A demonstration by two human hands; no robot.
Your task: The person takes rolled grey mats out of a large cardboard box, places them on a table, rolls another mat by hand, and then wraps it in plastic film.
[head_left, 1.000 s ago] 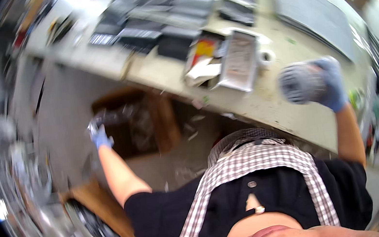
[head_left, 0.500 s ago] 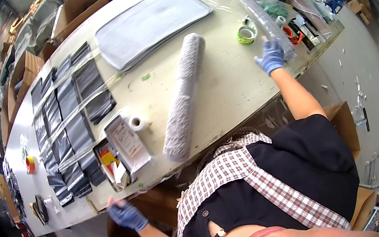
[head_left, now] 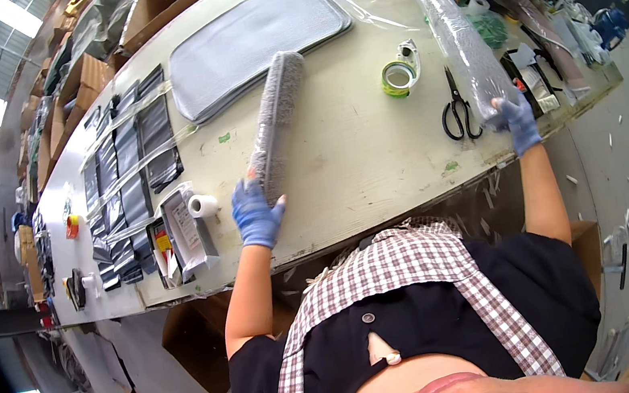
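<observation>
A grey plush roll lies slantwise on the table. My left hand, in a blue glove with bare fingertips, grips its near end, the thumb on the right side and the fingers on the left. Farther right lies a second grey roll in clear plastic film. My right hand, gloved alike, is closed over the near end of that wrapped roll. Black-handled scissors lie just left of it, near a tape dispenser with yellow-green tape.
Flat grey mats are stacked at the back of the table. Folded black plastic bags lie at the left under clear strips. Nearer stand an open box and a small white roll. Cartons line the far side.
My left hand has come up from beyond the table edge onto the plush roll. The wrapped roll has shifted right with my right hand at its end, uncovering the scissors and hiding the orange tape.
</observation>
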